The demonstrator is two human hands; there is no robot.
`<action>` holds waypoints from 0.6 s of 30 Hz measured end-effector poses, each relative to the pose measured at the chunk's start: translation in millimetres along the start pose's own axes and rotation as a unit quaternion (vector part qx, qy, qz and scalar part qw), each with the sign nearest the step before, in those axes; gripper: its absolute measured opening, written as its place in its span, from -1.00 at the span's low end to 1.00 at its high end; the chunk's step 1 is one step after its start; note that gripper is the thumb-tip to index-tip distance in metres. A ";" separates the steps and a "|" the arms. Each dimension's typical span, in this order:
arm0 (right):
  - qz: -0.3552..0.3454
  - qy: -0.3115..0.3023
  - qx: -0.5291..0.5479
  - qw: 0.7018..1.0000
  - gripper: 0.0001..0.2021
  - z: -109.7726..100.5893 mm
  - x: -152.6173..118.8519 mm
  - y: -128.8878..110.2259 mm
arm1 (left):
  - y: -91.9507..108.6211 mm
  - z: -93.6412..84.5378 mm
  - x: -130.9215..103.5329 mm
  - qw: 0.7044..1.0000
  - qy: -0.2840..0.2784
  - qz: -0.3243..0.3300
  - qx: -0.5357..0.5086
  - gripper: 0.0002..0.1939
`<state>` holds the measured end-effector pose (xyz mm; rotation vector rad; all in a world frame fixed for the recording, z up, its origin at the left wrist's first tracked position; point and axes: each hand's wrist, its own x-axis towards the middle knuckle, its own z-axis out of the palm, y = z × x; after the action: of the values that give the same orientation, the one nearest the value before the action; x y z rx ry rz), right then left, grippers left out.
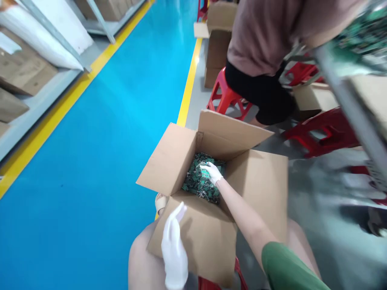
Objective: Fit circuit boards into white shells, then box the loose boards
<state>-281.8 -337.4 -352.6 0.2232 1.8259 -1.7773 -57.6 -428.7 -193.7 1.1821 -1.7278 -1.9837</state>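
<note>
An open cardboard box [267,181] stands between the knees, its four flaps spread outward. Many small green circuit boards [199,181] lie loose in a heap inside it. My right hand [212,171], in a white glove, reaches down into the box and pinches a green board [205,173] just above the heap. Over the near flap is my left hand [175,249], also white-gloved, raised with its fingers stretched out and nothing in it.
A seated person [266,44] on a red stool [223,94] is just beyond the box. At the right runs a table edge [356,108] with more green boards on top. Shelving [54,94] with cartons lines the left, past a blue floor with yellow lines.
</note>
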 end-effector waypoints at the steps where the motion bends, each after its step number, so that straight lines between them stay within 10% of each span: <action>1: -0.019 0.008 0.045 0.999 -0.77 -4.5 -22.8 -27.7 | 7.6 14.0 -2.3 0.999 -0.022 0.010 -0.038 -0.44; 5: -0.143 0.073 0.184 0.970 -0.66 -34.7 -156.7 -129.7 | 48.1 91.4 -41.0 0.983 -0.129 0.064 -0.112 -0.28; 10: -0.324 0.235 0.207 0.893 -0.58 -102.8 -358.8 -207.2 | 100.5 169.6 -197.4 0.901 -0.351 0.125 -0.223 -0.22; 14: -0.423 0.460 0.087 0.776 -0.61 -189.6 -489.5 -223.9 | 123.7 213.2 -341.3 0.806 -0.489 -0.052 -0.330 -0.55; 18: -0.355 0.637 -0.035 0.683 -0.75 -272.8 -570.0 -207.6 | 118.5 254.0 -445.0 0.733 -0.585 -0.210 -0.277 -0.62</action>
<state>5.7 56.3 100.0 1.0683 3.2903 -2.2469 9.6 12.6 84.4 -0.0458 -0.9161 -3.6035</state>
